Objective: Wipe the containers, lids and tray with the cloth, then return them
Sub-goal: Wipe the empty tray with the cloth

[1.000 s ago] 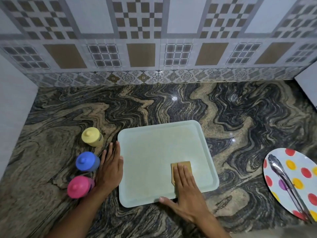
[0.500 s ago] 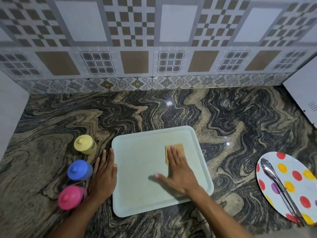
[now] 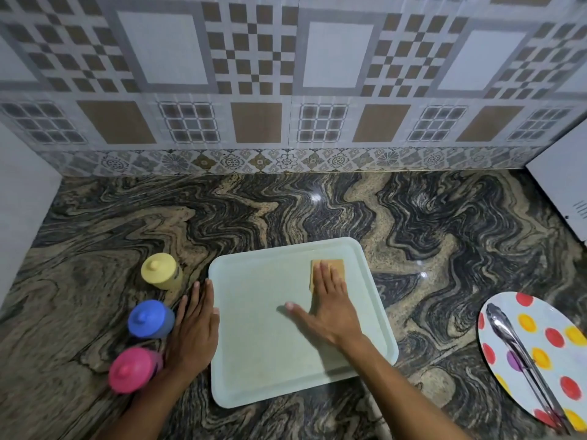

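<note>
A pale green tray (image 3: pixel 263 338) lies flat on the marbled counter. My right hand (image 3: pixel 330 306) presses a small tan cloth (image 3: pixel 332 266) flat onto the tray's far right corner, fingers straight, thumb spread to the left. My left hand (image 3: pixel 195 328) lies flat on the counter against the tray's left rim, fingers straight. Left of that hand stand three lidded containers in a row: yellow (image 3: pixel 160 270) farthest, blue (image 3: pixel 149 319) in the middle, pink (image 3: pixel 131 369) nearest.
A white plate with coloured dots (image 3: pixel 559 331) sits at the right edge, with metal tongs (image 3: pixel 521 354) lying on it. A white appliance (image 3: pixel 562 192) stands at the far right. The tiled wall closes off the back of the dark swirled counter (image 3: pixel 317 211).
My right hand has slid the cloth away from me, from the tray's near right area up to its far right corner. My left hand has stayed at the tray's left rim.
</note>
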